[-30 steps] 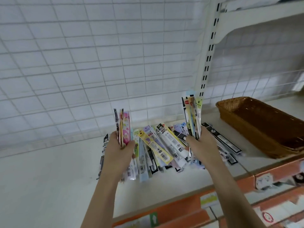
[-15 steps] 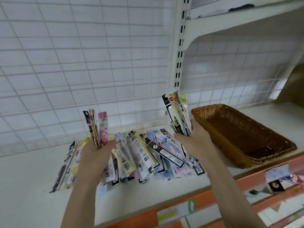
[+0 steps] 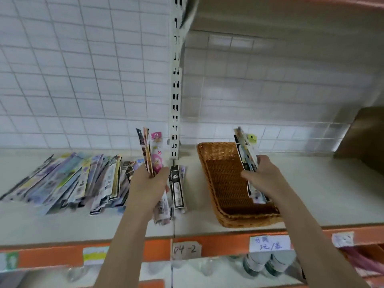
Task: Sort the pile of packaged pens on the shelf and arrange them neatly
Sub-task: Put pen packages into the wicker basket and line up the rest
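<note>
A pile of packaged pens (image 3: 68,181) lies fanned out on the white shelf (image 3: 324,196), left of the upright post. My left hand (image 3: 148,185) grips a small upright bundle of pen packs (image 3: 152,154), a pink cartoon one in front. My right hand (image 3: 262,175) holds a second bundle of pen packs (image 3: 246,150) upright over the brown wicker basket (image 3: 218,154), its lower end inside the basket. One black pen pack (image 3: 176,188) lies alone just right of my left hand.
A slotted white post (image 3: 175,96) rises between pile and basket. Wire grid panels back the shelf, with another shelf overhead. The orange front rail (image 3: 218,244) carries paper labels. Bottles (image 3: 261,265) stand on the shelf below. A brown board (image 3: 365,138) leans at far right.
The view has swung right. My right hand has carried its bundle from beside the pile to over the basket. My left hand keeps its bundle near the pile's right end.
</note>
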`<state>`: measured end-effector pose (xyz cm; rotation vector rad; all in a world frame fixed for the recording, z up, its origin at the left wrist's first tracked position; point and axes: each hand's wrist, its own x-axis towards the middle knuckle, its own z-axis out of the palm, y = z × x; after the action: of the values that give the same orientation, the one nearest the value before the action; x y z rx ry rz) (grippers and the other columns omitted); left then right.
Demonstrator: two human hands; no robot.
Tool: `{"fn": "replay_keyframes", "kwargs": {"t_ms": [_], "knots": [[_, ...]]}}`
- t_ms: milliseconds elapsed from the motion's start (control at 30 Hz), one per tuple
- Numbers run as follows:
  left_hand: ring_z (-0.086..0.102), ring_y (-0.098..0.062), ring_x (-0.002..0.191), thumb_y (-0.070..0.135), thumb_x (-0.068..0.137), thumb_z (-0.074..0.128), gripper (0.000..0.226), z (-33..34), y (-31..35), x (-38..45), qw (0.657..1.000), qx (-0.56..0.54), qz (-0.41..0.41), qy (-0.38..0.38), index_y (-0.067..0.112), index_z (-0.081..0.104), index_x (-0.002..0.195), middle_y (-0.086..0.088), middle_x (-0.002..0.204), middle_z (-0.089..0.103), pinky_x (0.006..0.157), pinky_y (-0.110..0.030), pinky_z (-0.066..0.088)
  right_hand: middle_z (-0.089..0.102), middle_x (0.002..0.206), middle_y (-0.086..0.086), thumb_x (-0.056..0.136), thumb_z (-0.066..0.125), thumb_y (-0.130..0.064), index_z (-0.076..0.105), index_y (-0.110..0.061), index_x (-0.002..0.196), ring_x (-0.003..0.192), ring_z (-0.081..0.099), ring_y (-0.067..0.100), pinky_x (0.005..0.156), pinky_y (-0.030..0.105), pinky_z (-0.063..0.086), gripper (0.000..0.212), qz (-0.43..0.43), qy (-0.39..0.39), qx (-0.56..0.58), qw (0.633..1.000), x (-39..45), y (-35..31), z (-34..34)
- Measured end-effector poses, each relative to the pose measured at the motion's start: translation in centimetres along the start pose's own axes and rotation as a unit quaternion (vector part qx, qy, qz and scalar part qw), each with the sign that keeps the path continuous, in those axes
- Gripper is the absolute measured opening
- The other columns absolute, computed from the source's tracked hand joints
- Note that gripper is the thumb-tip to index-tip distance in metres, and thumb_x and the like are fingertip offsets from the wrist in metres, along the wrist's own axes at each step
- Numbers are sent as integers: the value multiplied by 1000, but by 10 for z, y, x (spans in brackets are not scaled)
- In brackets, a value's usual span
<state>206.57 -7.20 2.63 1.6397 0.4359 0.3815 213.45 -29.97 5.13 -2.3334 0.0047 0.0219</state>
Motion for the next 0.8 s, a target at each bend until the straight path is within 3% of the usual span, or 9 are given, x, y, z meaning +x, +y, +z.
{"fn": "replay_keyframes", "kwargs": {"t_ms": [67,133,300,400,467,533,567,700,800], "knots": [[41,-23,59,11,87,56,18,10,-3,-8,1000,0,1,-2,10,48,71,-10,55,41,64,-36,35,51,82,4,84,63,-16,22,-8,135,66,53,14,49,25,37,65,37,-68,-64,995,6,14,-2],[41,-23,62,13,86,58,19,16,-6,-15,1000,7,-9,-4,11,48,71,-14,61,41,65,-34,34,50,77,5,86,61,-14,2,-6,144,60,51,14,47,23,36,83,50,-128,-129,982,7,23,2],[47,-23,59,15,84,62,16,22,-6,-19,999,2,-32,9,10,51,73,-14,62,46,64,-34,41,51,79,6,85,61,-17,-1,-7,145,62,49,15,45,22,32,87,21,-135,-177,975,14,36,10],[57,-23,46,8,86,61,22,23,-1,-22,999,-21,-22,14,6,51,66,-8,59,49,56,-30,50,54,108,20,82,65,-20,15,-10,139,75,53,25,45,25,29,77,7,-103,-163,981,21,44,10],[65,-33,61,9,86,63,17,24,-1,-24,999,-26,-27,13,9,57,70,-10,64,55,67,-41,57,49,117,23,83,65,-18,25,-12,128,70,49,22,45,24,27,61,2,-78,-143,987,22,48,9],[66,-44,82,13,83,66,13,25,2,-27,999,-28,-36,21,12,61,71,-15,67,61,84,-56,53,48,117,22,86,61,-15,30,-12,123,69,47,19,45,23,26,48,-8,-48,-137,989,21,49,9],[67,-43,83,14,83,67,11,26,4,-29,999,-28,-40,20,13,63,72,-14,65,64,87,-57,51,48,117,22,88,59,-14,31,-12,123,72,49,21,45,23,27,45,-13,-33,-143,989,21,48,9],[64,-21,50,12,86,63,12,35,14,-31,998,-34,-52,16,10,59,75,3,39,59,82,-46,56,52,112,19,91,55,-19,36,-12,122,78,53,26,48,24,32,37,-35,-17,-174,984,21,50,9],[62,-19,45,10,87,61,15,45,25,-28,999,-24,-36,9,8,58,73,1,39,56,77,-45,57,55,104,13,93,51,-28,42,-11,114,80,50,25,58,28,39,29,-70,3,-205,976,20,48,2]]}}
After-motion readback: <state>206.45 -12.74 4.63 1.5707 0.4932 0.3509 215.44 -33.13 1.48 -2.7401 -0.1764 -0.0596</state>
